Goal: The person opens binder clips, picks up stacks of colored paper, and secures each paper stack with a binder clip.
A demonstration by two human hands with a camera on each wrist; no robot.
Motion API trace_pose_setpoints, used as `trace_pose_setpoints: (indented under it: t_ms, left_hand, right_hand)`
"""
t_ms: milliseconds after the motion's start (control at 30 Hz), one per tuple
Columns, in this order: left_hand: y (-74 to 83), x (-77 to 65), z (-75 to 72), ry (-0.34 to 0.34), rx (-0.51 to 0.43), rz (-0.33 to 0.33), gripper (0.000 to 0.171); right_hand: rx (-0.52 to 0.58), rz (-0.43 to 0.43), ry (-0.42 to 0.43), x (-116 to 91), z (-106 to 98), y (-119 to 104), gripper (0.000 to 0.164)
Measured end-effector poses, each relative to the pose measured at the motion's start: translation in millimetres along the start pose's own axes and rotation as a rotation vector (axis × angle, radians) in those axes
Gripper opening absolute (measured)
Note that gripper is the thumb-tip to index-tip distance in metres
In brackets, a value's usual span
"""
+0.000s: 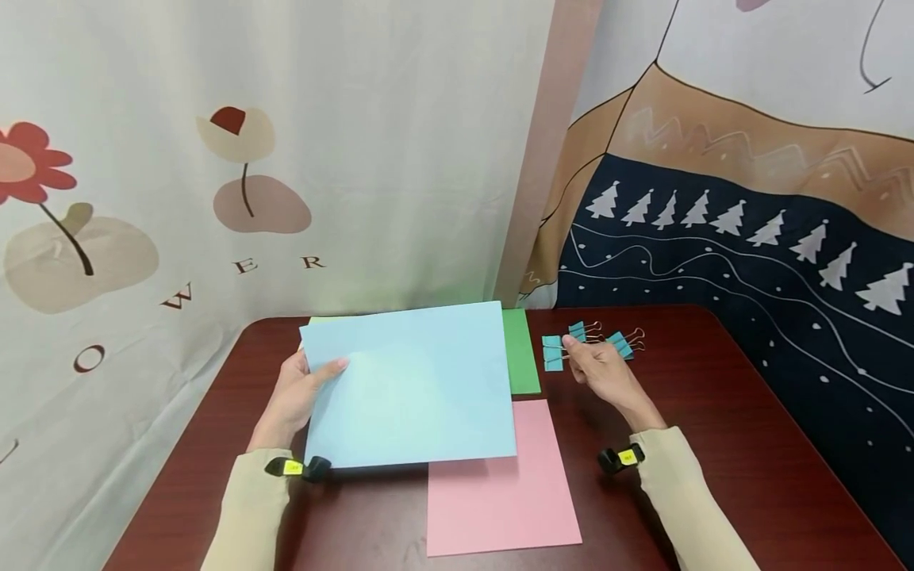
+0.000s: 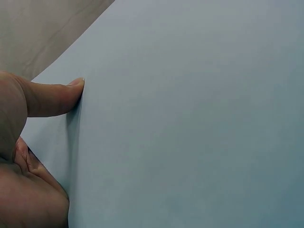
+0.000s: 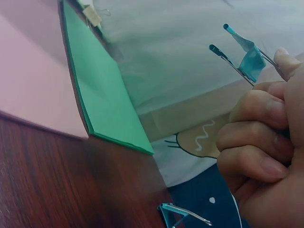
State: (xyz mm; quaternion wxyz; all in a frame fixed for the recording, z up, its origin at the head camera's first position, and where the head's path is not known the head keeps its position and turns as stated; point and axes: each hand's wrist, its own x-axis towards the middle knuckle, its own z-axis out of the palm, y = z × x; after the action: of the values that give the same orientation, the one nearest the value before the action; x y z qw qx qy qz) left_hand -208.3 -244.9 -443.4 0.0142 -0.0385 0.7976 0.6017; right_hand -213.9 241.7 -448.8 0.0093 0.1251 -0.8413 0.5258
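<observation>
My left hand (image 1: 291, 395) grips a light blue sheet stack (image 1: 414, 388) by its left edge, thumb on top and the other fingers hidden behind. The sheets are raised and tilted above the table; in the left wrist view the blue paper (image 2: 190, 123) bends slightly beside the thumb. My right hand (image 1: 603, 371) pinches a teal binder clip (image 1: 552, 354) by its wire handles between thumb and index finger. In the right wrist view that clip's mouth is spread apart, with nothing between its lips. Two more teal binder clips, one (image 1: 577, 331) and another (image 1: 623, 344), lie just beyond the right hand.
Green paper (image 1: 523, 357) lies at the back, partly under the blue sheets. Pink paper (image 1: 507, 507) is in front of it on the dark red table (image 1: 714, 444). A pale clip-like item (image 3: 91, 15) shows at the green stack's far edge. Printed curtains (image 1: 400, 159) hang behind.
</observation>
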Motion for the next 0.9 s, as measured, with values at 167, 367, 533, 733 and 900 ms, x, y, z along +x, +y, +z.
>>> trace_pose_setpoints:
  t_ms: [167,367,533,733,900]
  left_hand:
    - [-2.7,3.0,11.0,0.001,-0.017,-0.003,0.056]
    - [-6.4,8.0,19.9,-0.007,-0.078,0.018,0.05]
    - [-5.6,7.7,22.8,-0.009,-0.069,0.01,0.05]
    - [-3.7,6.0,25.8,-0.014,-0.042,-0.001,0.049]
    - [-4.4,6.3,28.9,-0.018,-0.046,-0.009,0.049]
  right_hand:
    - [0.018,-0.021,0.004,-0.8,5.2,-0.7,0.062]
    - [0.011,-0.03,0.005,-0.7,10.3,0.8,0.063]
    - [0.011,-0.03,0.001,-1.3,13.8,-0.6,0.064]
    - [0.037,-0.043,-0.007,-2.2,16.2,-1.5,0.063]
    - [0.043,-0.056,-0.009,-2.8,17.4,-1.7,0.062]
